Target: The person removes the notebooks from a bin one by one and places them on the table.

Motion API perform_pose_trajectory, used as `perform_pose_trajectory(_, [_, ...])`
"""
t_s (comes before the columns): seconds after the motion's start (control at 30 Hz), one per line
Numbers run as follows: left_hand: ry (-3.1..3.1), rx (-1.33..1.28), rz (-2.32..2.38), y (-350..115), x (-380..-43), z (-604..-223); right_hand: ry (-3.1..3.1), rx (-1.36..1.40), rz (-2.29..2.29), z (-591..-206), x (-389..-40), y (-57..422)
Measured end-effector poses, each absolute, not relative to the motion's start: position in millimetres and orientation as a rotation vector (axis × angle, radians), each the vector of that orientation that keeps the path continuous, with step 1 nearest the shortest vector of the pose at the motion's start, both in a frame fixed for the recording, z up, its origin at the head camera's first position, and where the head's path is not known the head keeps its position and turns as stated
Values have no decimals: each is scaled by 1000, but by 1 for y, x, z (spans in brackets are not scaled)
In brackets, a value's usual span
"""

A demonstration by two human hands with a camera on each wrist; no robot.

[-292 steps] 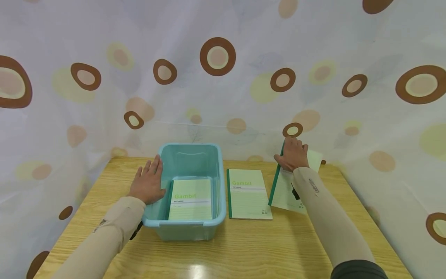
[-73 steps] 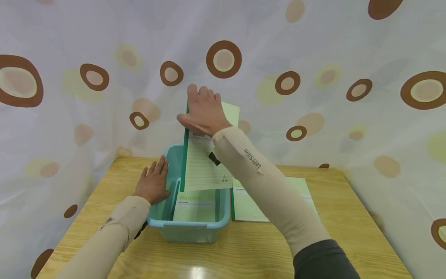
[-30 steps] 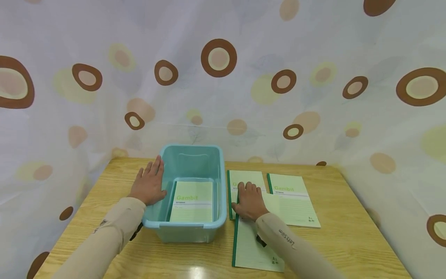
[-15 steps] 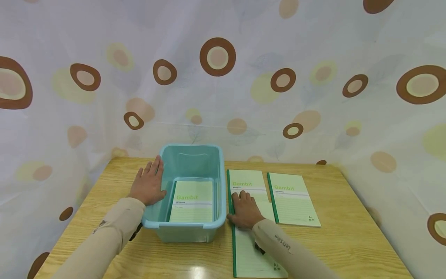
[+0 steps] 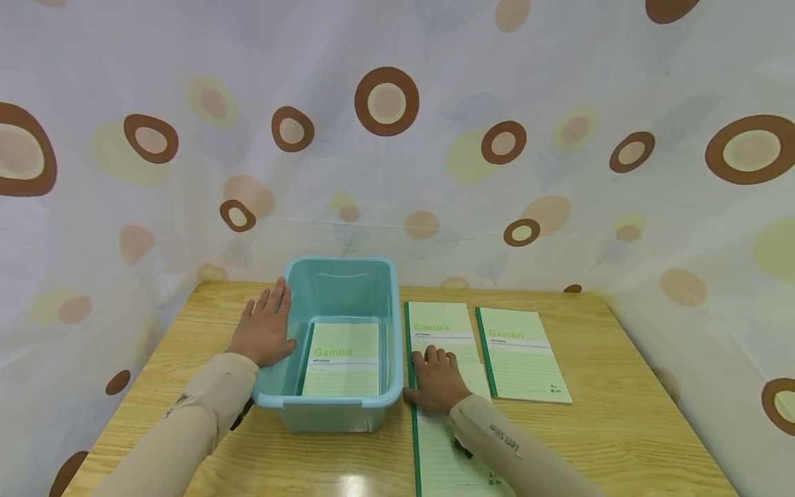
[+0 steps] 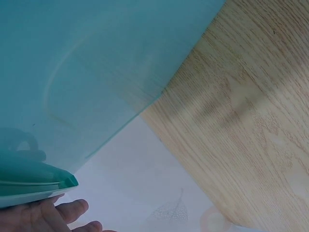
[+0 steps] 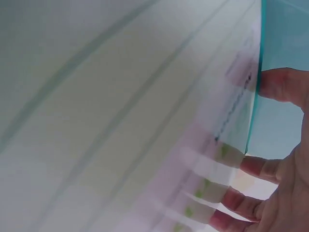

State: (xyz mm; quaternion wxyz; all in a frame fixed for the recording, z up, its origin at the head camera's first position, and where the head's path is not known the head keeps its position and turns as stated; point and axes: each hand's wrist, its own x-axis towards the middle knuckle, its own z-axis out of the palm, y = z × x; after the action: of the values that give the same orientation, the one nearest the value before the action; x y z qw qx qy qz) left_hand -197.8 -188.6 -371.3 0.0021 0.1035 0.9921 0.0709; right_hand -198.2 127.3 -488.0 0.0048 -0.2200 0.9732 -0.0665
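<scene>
On the left rim of a light-blue plastic bin (image 5: 332, 420) rests my left hand (image 5: 263, 328), fingers stretched out straight. Inside the bin lies a pale-green notebook (image 5: 344, 366) marked Gambit, with a green spine. To the right of the bin my right hand (image 5: 439, 378) grips the upper part of a like notebook (image 5: 444, 452) whose lower end leaves the frame. In the right wrist view its thumb (image 7: 285, 86) lies at the spine and the fingertips (image 7: 241, 200) at the upper edge. That notebook overlaps a second one (image 5: 444, 321) behind it.
Another Gambit notebook (image 5: 522, 352) lies flat at the right. Everything stands on a wood-grain table (image 5: 621, 428). A patterned white cloth (image 5: 435, 172) hangs along its back and sides.
My right hand carried a notebook from above the bin down to the table at the right, then slid it slightly towards me. The left hand has stayed on the rim.
</scene>
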Motion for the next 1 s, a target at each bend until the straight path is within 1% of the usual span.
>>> perform_pose_trajectory(0.17, [3115, 322, 223, -189, -198, -372, 3058, -663, -296, -481, -202, 129])
perform_pose_trajectory(0.23, [3113, 323, 223, -190, -199, -373, 3061, -639, -357, -471, -206, 130])
perform_pose_trajectory(0.4, [3105, 319, 230, -189, -199, -373, 3027, -615, -544, -432, -220, 131])
perform_pose_trajectory(0.63, [3092, 312, 250, -187, -201, -372, 3009, -671, -698, -373, -239, 126])
perform_pose_trajectory(0.83, [3087, 320, 258, -187, -201, -372, 2987, -694, -674, -333, -247, 97])
perform_pose_trajectory(1.0, [3099, 324, 237, -189, -199, -373, 2946, -726, -572, -322, -256, 56])
